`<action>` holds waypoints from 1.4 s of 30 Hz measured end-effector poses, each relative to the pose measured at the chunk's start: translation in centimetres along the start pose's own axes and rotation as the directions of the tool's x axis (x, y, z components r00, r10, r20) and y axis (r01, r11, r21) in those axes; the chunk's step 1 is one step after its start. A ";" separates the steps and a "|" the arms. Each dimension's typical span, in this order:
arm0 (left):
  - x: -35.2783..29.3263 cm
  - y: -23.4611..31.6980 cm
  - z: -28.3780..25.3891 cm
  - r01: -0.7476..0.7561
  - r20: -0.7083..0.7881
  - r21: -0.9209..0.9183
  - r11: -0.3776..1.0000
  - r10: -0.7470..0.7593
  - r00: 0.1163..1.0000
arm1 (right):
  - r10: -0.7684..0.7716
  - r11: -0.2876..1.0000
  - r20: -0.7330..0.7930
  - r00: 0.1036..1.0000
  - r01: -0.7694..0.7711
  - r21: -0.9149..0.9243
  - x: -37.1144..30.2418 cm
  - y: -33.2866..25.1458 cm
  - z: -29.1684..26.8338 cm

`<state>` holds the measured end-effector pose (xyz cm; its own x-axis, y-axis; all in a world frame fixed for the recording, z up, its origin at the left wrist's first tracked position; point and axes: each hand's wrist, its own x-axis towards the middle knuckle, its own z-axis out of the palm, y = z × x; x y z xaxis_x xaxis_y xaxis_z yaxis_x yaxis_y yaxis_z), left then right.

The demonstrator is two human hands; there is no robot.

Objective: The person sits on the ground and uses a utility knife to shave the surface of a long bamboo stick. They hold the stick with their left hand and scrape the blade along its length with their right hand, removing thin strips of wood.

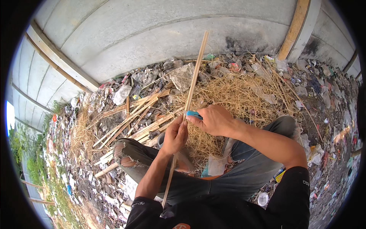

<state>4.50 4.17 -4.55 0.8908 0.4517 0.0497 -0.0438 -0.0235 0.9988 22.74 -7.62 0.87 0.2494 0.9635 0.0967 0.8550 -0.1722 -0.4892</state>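
Observation:
A long pale bamboo strip [194, 76] slants up and away in front of me, its lower end running down past my left forearm toward my lap. My left hand [175, 135] is closed round the strip near its middle. Just beside it, my right hand [214, 120] grips a blue-handled knife [193, 114] against the strip, right above the left fingers. The knife's blade is too small to make out clearly. Thin straw-coloured shavings [236, 95] lie heaped on the ground in front of my bent legs [236, 168].
Several split bamboo pieces [131, 118] lie piled to the left, with a rock [183, 77] behind them. Scattered litter covers the ground. A concrete wall [164, 34] stands ahead, with a bamboo pole [293, 28] upright against it. A clear plastic cup [263, 199] sits at lower right.

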 end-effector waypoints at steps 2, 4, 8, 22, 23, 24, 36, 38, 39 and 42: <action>0.1 0.1 -0.1 -0.012 -0.021 0.061 0.998 0.013 1.000 | -0.056 0.998 -0.063 0.996 0.053 -0.046 0.1 0.7 0.5; 0.2 0.3 -0.6 0.000 -0.043 0.126 0.992 0.005 0.999 | -0.038 0.999 -0.013 0.999 0.037 -0.037 0.6 0.6 0.3; 0.5 0.6 -1.5 0.032 -0.059 0.225 0.974 -0.019 0.998 | -0.024 0.998 0.019 1.000 0.025 -0.064 1.7 0.7 0.5; -1.9 1.7 0.5 -0.041 0.186 0.038 0.998 0.033 0.982 | 0.566 0.815 -0.577 0.589 -0.504 0.285 4.3 24.4 -12.3; -1.6 1.6 0.0 -0.022 0.168 0.047 0.999 0.014 0.986 | 0.611 0.791 -0.550 0.570 -0.460 0.403 3.8 24.9 -12.4; -1.4 1.3 -0.5 -0.002 0.136 0.044 0.999 -0.004 0.991 | 0.646 0.760 -0.512 0.566 -0.410 0.504 3.6 24.4 -12.9; -1.2 1.4 -1.1 0.110 0.142 -0.100 0.989 -0.096 0.985 | 0.286 0.504 -0.152 0.946 -0.013 0.864 3.7 5.4 -4.7; -1.2 0.8 -1.0 0.087 0.160 -0.186 0.979 -0.057 0.986 | 0.272 0.455 -0.115 0.955 -0.022 0.890 4.0 5.5 -3.8; -1.1 1.1 -0.6 0.119 0.180 -0.253 0.960 -0.075 0.981 | 0.248 0.566 -0.146 0.958 -0.021 0.824 4.0 5.3 -3.5; -1.1 1.9 -0.1 0.209 0.219 -0.385 0.899 -0.131 0.967 | 0.115 0.865 -0.173 0.978 -0.013 0.501 2.9 3.0 -2.6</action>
<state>3.35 3.70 -2.67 0.9661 0.2443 -0.0833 -0.0271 0.4168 0.9086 27.18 -5.89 1.98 0.4212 0.8871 0.1886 0.5084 -0.0588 -0.8591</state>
